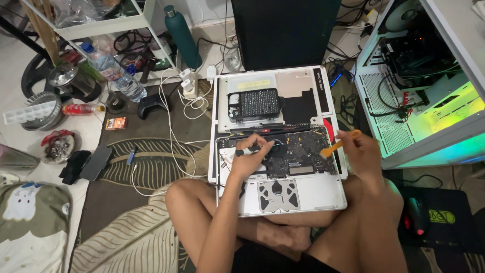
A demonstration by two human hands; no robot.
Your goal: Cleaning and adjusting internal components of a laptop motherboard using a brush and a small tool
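Note:
An opened silver laptop (323, 194) lies upside down on my crossed legs, its dark circuit board (298, 151) exposed. My left hand (250, 159) is closed around a small screwdriver (248, 150) with a black and grey handle, held over the left part of the board near the fan. My right hand (361, 151) grips an orange plastic pry tool (339, 145), whose flat tip rests at the board's right edge. The removed bottom cover (298, 83) lies just beyond the laptop, and a black case of screwdriver bits (255, 104) sits on it.
An open computer case (429, 76) with coloured lights stands at the right. A black mouse (417, 215) sits on a pad by my right knee. White cables (174, 131), a game controller (151, 105), a phone (96, 163), water bottles (113, 73) and clutter lie left on the leaf-patterned rug.

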